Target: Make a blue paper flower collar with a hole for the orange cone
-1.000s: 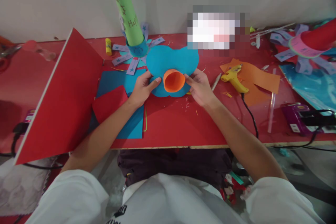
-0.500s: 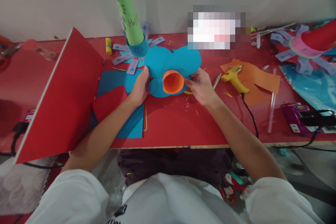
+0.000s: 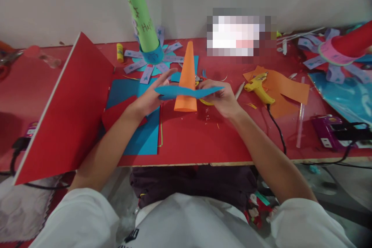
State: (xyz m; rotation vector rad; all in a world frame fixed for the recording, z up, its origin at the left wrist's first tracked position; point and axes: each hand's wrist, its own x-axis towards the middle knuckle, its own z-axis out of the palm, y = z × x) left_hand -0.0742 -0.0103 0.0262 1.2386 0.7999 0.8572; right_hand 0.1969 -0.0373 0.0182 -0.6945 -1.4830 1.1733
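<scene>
Tube (image 3: 142, 15), green, runs out of frame up top. Our left hand (image 3: 149, 97) is on the left end of the blue sheet (image 3: 186, 92); can't tell if it's gripping. We see the sheet edge-on, outline hidden, orange cone (image 3: 187, 71) through it between our hands. Our right hand (image 3: 223, 99) pinches the right end, some fingertips obscured. Yellow glue gun (image 3: 260, 89) further right; its cord (image 3: 277, 124) drops from sight.
</scene>
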